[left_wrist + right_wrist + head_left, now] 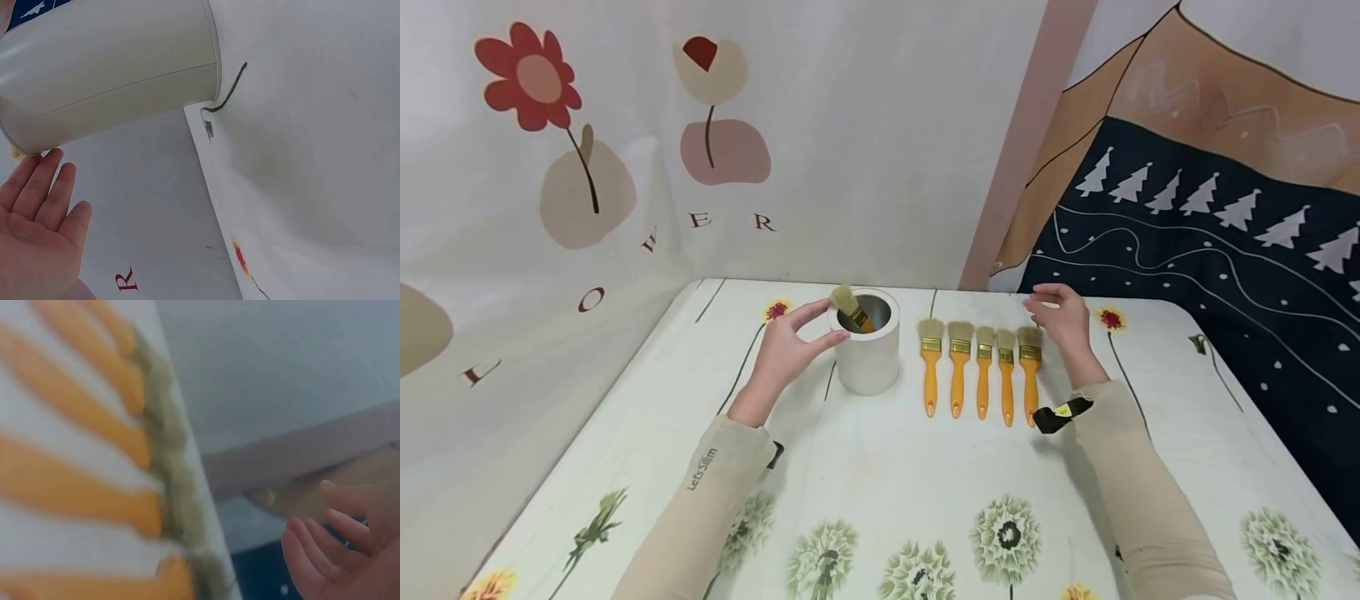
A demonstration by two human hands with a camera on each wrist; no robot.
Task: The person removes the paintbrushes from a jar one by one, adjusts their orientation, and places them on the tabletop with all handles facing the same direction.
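Observation:
A white cylindrical container [868, 362] stands upright at the table's far side, with a paintbrush [852, 309] leaning inside, bristles up over the rim. My left hand [784, 346] is at the container's left, its fingers and thumb extended along the rim. In the left wrist view, straight fingertips [55, 154] touch the container's edge; the thumb is hidden there. Several orange-handled paintbrushes [958, 367] lie in a row to the right, bristles facing away. Beyond the rightmost brush [1030, 358], my right hand [1063, 317] hovers with loosely bent fingers, holding nothing.
A flower-printed white cloth [880, 475] covers the table. Behind its far edge hangs a patterned curtain [865, 150]. Black straps [1060, 414] sit at the wrists. Brush handles [75, 481] look blurred in the right wrist view.

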